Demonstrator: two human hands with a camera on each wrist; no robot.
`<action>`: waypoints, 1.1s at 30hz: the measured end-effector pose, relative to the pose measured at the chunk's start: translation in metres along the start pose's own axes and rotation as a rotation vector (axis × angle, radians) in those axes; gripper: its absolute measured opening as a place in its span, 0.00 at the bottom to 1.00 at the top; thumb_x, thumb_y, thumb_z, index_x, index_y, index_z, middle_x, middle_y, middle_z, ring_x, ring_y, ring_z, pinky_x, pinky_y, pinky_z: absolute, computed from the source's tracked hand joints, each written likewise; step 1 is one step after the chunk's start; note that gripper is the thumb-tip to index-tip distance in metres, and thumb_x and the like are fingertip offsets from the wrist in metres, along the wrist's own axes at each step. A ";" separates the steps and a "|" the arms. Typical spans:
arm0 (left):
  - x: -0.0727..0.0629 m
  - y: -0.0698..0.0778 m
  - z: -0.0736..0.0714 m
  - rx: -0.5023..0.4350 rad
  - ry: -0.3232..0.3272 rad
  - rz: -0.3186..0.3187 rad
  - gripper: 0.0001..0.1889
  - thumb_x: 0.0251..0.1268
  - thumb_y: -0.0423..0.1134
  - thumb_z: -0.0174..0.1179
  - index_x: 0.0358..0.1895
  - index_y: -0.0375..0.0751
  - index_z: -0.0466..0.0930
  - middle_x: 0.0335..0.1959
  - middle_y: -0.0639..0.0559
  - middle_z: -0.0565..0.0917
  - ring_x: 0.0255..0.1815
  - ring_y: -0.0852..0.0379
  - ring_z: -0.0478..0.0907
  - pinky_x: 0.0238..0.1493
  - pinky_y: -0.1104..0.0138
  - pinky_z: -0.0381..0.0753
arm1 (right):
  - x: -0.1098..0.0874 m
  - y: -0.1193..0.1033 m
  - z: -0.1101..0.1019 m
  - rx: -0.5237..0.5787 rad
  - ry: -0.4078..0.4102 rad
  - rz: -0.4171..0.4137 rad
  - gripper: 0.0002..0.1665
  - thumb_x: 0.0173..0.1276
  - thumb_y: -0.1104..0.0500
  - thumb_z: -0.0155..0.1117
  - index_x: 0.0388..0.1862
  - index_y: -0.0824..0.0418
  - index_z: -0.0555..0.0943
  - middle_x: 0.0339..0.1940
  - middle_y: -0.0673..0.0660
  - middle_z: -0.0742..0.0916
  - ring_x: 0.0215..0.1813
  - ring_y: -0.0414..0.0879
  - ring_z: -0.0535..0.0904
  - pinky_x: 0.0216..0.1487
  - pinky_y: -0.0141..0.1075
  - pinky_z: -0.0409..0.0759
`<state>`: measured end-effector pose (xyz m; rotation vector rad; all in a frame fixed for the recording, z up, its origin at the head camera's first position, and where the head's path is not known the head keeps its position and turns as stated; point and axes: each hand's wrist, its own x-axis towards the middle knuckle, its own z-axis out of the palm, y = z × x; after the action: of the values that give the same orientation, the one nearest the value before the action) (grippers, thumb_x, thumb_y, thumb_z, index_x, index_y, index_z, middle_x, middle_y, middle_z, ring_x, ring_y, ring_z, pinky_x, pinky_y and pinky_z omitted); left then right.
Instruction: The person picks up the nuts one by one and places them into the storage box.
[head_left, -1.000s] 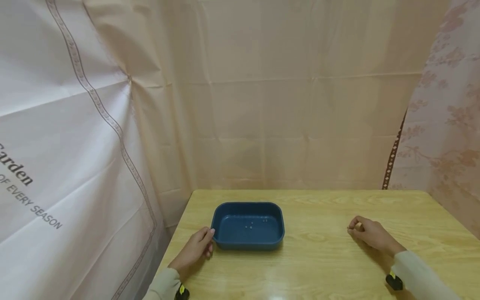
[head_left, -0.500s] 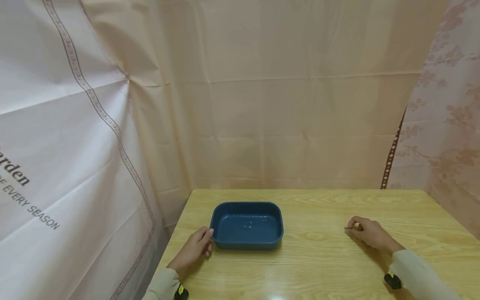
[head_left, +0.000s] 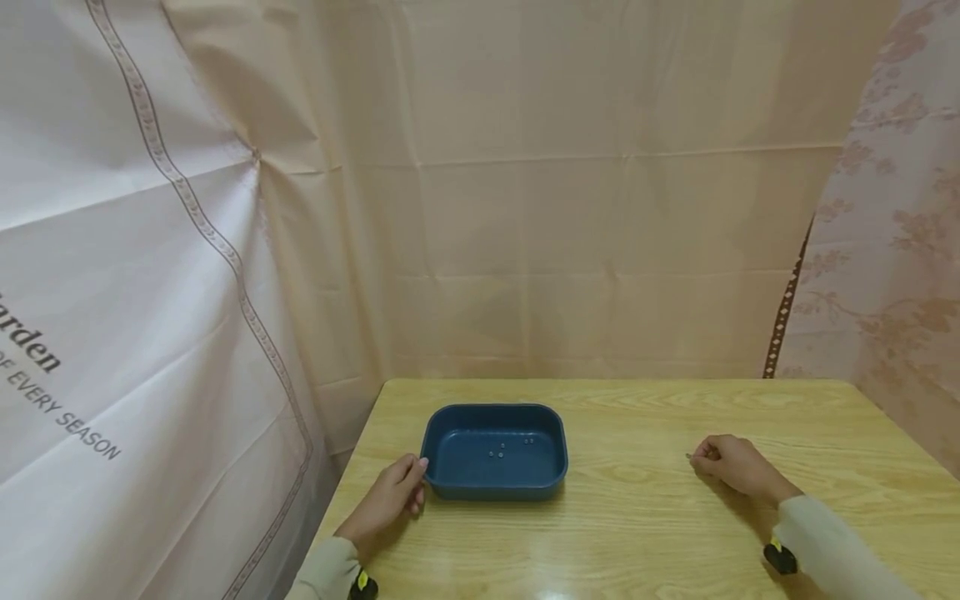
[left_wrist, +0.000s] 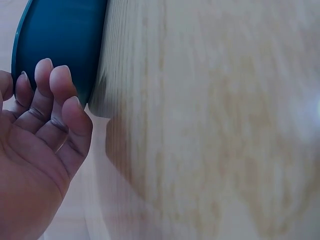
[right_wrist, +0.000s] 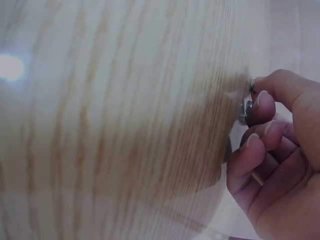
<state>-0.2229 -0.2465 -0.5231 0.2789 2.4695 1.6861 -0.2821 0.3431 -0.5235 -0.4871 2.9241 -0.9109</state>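
A dark blue rectangular plastic bin [head_left: 495, 493] stands on the left half of the table. My left hand [head_left: 390, 493] grips its near left corner, thumb at the rim; in the left wrist view the other fingers [left_wrist: 62, 85] curl beside its outer wall. Several small metal nuts [head_left: 501, 455] lie scattered on the bin's floor. Off to the right, my right hand [head_left: 733, 465] is low over the table with fingers curled, pinching small shiny metal nuts [right_wrist: 244, 113] at its fingertips. Another bit of metal [right_wrist: 252, 86] shows by the index fingertip.
The light wood-grain table [head_left: 622, 533] reaches back to a beige hanging cloth [head_left: 570, 250]. A white printed cloth [head_left: 150, 333] hangs at the left and a floral one [head_left: 892, 250] at the right. Dark devices [head_left: 780, 558] are worn on both wrists.
My right hand has shifted slightly left, and the bit of metal at its fingertips shows more clearly. The left hand and bin stay put.
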 end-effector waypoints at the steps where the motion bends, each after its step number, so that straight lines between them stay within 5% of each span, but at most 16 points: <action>1: 0.000 0.000 0.000 0.000 0.002 -0.002 0.25 0.84 0.56 0.45 0.37 0.35 0.69 0.25 0.48 0.77 0.22 0.56 0.74 0.25 0.68 0.77 | 0.000 0.000 0.000 -0.002 0.002 -0.001 0.07 0.76 0.60 0.65 0.39 0.64 0.82 0.34 0.50 0.84 0.33 0.43 0.73 0.34 0.34 0.75; 11: 0.000 0.001 0.001 0.020 0.016 -0.004 0.24 0.86 0.53 0.44 0.38 0.33 0.71 0.26 0.48 0.78 0.22 0.55 0.74 0.24 0.68 0.76 | 0.002 0.003 0.006 -0.072 0.049 -0.035 0.08 0.75 0.62 0.61 0.34 0.59 0.82 0.28 0.47 0.82 0.27 0.40 0.70 0.29 0.34 0.71; 33: 0.000 -0.001 0.001 0.005 0.008 -0.001 0.24 0.86 0.53 0.44 0.38 0.32 0.71 0.26 0.47 0.78 0.22 0.55 0.75 0.24 0.68 0.76 | -0.001 -0.003 0.007 -0.064 0.052 -0.013 0.06 0.75 0.60 0.64 0.37 0.61 0.83 0.32 0.48 0.84 0.32 0.42 0.76 0.34 0.38 0.77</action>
<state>-0.2228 -0.2462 -0.5240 0.2720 2.4793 1.6846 -0.2790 0.3377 -0.5280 -0.4930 3.0088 -0.8470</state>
